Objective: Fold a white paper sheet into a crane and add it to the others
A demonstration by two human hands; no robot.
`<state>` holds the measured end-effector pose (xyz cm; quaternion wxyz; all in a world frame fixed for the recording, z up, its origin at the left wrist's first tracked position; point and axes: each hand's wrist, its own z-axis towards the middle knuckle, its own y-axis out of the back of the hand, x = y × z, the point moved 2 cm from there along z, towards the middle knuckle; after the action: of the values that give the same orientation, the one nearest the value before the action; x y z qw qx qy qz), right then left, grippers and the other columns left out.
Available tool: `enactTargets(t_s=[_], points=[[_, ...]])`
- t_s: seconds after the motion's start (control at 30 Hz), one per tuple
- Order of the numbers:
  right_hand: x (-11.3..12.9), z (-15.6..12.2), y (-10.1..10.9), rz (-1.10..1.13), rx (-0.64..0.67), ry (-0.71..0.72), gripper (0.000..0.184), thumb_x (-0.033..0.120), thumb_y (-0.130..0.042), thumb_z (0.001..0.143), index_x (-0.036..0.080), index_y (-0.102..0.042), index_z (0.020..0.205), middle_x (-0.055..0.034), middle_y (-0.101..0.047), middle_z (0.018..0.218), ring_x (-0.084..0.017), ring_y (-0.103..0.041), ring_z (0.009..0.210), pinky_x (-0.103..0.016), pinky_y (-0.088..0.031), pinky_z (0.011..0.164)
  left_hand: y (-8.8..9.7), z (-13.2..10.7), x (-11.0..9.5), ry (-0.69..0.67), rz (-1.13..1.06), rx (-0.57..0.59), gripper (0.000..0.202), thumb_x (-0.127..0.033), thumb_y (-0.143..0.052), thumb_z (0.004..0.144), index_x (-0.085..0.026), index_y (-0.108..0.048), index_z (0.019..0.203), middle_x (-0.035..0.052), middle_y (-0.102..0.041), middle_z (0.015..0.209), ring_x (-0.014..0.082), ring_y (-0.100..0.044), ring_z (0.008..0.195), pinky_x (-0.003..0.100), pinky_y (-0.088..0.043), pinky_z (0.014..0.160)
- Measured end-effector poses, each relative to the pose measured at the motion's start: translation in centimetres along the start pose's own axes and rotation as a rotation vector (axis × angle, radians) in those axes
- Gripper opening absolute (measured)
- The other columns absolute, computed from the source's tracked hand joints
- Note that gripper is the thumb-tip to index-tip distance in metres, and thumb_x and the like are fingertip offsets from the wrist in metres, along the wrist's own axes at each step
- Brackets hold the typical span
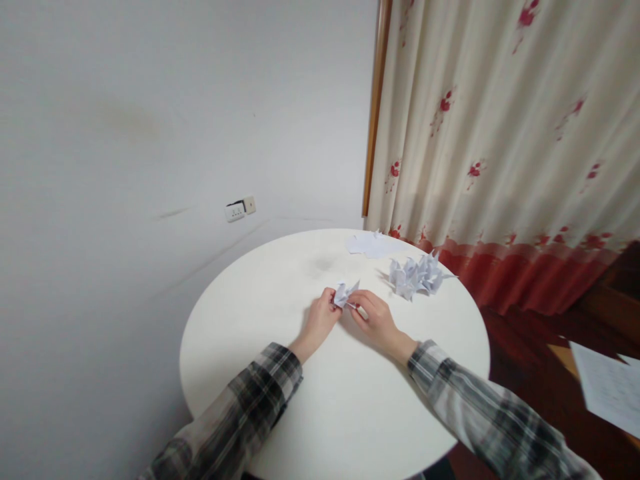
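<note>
A small folded white paper crane is held between both hands over the middle of the round white table. My left hand grips its left side, fingers closed around the lower part. From the right, my right hand pinches the crane's right side with thumb and fingertips. One pointed tip of the paper rises up to the right between the hands. My fingers hide part of its underside.
A cluster of several folded paper cranes stands at the table's right. Behind it lie flat white paper sheets near the far edge. A wall with a socket is on the left, a flowered curtain on the right. Written paper lies lower right.
</note>
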<state>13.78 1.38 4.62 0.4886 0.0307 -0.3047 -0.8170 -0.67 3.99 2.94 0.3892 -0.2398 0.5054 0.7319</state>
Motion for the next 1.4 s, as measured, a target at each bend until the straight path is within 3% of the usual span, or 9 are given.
enactTargets(t_s=[0.17, 0.47, 0.67, 0.83, 1.0, 1.1, 1.2, 1.3, 1.4], points=[[-1.0, -0.3, -0.8, 0.094, 0.018, -0.185, 0.023, 0.017, -0.05, 0.078, 0.018, -0.052, 0.1, -0.0039, -0.061, 0.082, -0.013, -0.054, 0.065, -0.025, -0.045, 0.063, -0.5, -0.3, 0.1, -0.02, -0.034, 0.021, 0.019, -0.009, -0.052, 0.067, -0.02, -0.047, 0.081, -0.0031, -0.059, 0.067, 0.011, -0.055, 0.058, 0.019, -0.037, 0.053], [-1.4, -0.8, -1.2, 0.09, 0.066, -0.115, 0.025, 0.008, -0.048, 0.072, 0.018, -0.057, 0.094, -0.0039, -0.061, 0.081, -0.013, -0.054, 0.068, -0.023, -0.043, 0.063, -1.2, 0.1, 0.8, 0.024, -0.313, 0.053, 0.024, -0.006, -0.054, 0.062, -0.019, -0.046, 0.081, -0.0019, -0.062, 0.072, 0.012, -0.06, 0.064, 0.02, -0.045, 0.058], [-1.3, -0.7, -1.0, 0.094, 0.077, -0.149, 0.026, 0.007, -0.046, 0.072, 0.018, -0.059, 0.092, -0.0035, -0.063, 0.081, -0.013, -0.055, 0.067, -0.022, -0.042, 0.063, -1.1, -0.1, 0.0, 0.036, -0.279, 0.05, 0.021, -0.007, -0.055, 0.061, -0.019, -0.046, 0.075, -0.0051, -0.058, 0.064, 0.0097, -0.056, 0.059, 0.017, -0.041, 0.053], [-1.3, -0.9, -1.2, 0.12, 0.063, -0.124, 0.025, 0.006, -0.044, 0.071, 0.018, -0.061, 0.086, -0.0033, -0.064, 0.076, -0.012, -0.058, 0.067, -0.021, -0.042, 0.062, -1.0, 0.4, 0.8, 0.041, -0.213, -0.018, 0.015, -0.008, -0.055, 0.061, -0.018, -0.048, 0.069, -0.0058, -0.054, 0.059, 0.0096, -0.051, 0.057, 0.018, -0.037, 0.052], [-0.6, -0.7, -0.7, 0.244, 0.076, -0.114, 0.025, 0.008, -0.043, 0.073, 0.017, -0.062, 0.087, -0.0045, -0.065, 0.084, -0.013, -0.059, 0.077, -0.024, -0.044, 0.073, -0.9, 0.6, 1.0, 0.059, -0.299, -0.063, 0.011, -0.008, -0.051, 0.062, -0.018, -0.047, 0.065, -0.0054, -0.052, 0.058, 0.0098, -0.051, 0.056, 0.018, -0.037, 0.052], [-0.3, -0.4, -0.4, 0.348, 0.083, -0.213, 0.023, 0.013, -0.042, 0.077, 0.017, -0.063, 0.086, -0.0047, -0.065, 0.086, -0.014, -0.059, 0.08, -0.026, -0.043, 0.077, -0.6, 0.5, 0.5, 0.07, -0.404, -0.057, 0.015, -0.006, -0.051, 0.06, -0.018, -0.046, 0.068, -0.0046, -0.057, 0.062, 0.0097, -0.054, 0.058, 0.017, -0.039, 0.052], [-0.7, -0.2, -0.8, 0.473, 0.051, -0.422, 0.016, 0.023, -0.048, 0.078, 0.016, -0.063, 0.078, -0.004, -0.065, 0.078, -0.014, -0.058, 0.073, -0.026, -0.044, 0.071, -0.4, 0.3, 0.3, 0.049, -0.424, -0.05, 0.02, -0.005, -0.052, 0.059, -0.018, -0.048, 0.074, -0.0029, -0.059, 0.068, 0.0107, -0.058, 0.061, 0.018, -0.042, 0.053], [-1.4, -0.3, -1.7, 0.609, -0.007, -0.591, 0.01, 0.026, -0.061, 0.068, 0.016, -0.06, 0.071, -0.001, -0.062, 0.069, -0.012, -0.055, 0.064, -0.024, -0.043, 0.064, -0.2, 0.0, 0.2, 0.01, -0.355, -0.077, 0.022, -0.006, -0.053, 0.061, -0.017, -0.049, 0.08, -0.0006, -0.061, 0.073, 0.0116, -0.059, 0.061, 0.02, -0.044, 0.056], [-1.8, -0.4, -2.5, 0.769, -0.019, -0.709, 0.018, 0.025, -0.068, 0.06, 0.017, -0.055, 0.071, 0.0041, -0.055, 0.059, -0.009, -0.049, 0.052, -0.022, -0.038, 0.053, 0.2, -0.3, -0.2, -0.03, -0.261, -0.1, 0.022, -0.008, -0.054, 0.063, -0.017, -0.05, 0.083, 0.0013, -0.062, 0.075, 0.0131, -0.061, 0.063, 0.021, -0.046, 0.057]])
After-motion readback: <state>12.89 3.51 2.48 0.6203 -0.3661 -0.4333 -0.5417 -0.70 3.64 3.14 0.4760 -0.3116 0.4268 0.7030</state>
